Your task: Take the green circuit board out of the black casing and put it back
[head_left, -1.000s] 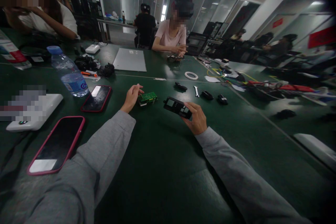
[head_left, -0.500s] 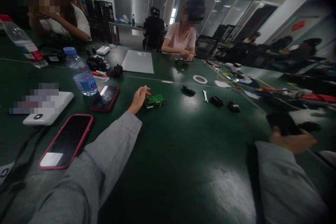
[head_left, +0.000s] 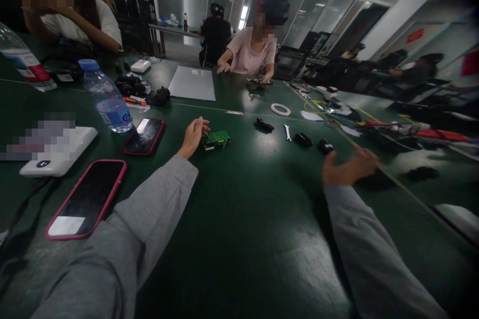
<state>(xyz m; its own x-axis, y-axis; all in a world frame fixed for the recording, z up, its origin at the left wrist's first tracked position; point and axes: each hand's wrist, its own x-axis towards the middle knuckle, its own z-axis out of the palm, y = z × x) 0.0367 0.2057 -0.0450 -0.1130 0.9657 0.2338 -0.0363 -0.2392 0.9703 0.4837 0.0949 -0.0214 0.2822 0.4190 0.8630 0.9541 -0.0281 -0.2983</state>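
Note:
My left hand (head_left: 192, 138) rests at the left end of a green circuit board (head_left: 217, 138), fingers loosely extended and apart; whether the thumb touches the board I cannot tell. The board lies on the dark green table (head_left: 239, 219). My right hand (head_left: 350, 165), slightly blurred, is over the right side with thumb and fingers spread, and I see nothing held in it. Beneath its fingers is a dark patch, too unclear to name. Just beyond that hand sits a small black part (head_left: 325, 146), beside another black part (head_left: 303, 139) and a small wrench (head_left: 287, 133).
Two red-edged phones (head_left: 88, 199), a white device (head_left: 60, 152) and a water bottle (head_left: 107, 99) stand at left. Farther back are a white tape ring (head_left: 280, 109), a grey panel (head_left: 192, 83) and tangled cables (head_left: 404, 129). A co-worker (head_left: 252, 52) sits across the table.
My right hand has moved left and forward. The dark flat object it held is no longer in its grasp. My left hand stays beside the circuit board; the view has shifted slightly.

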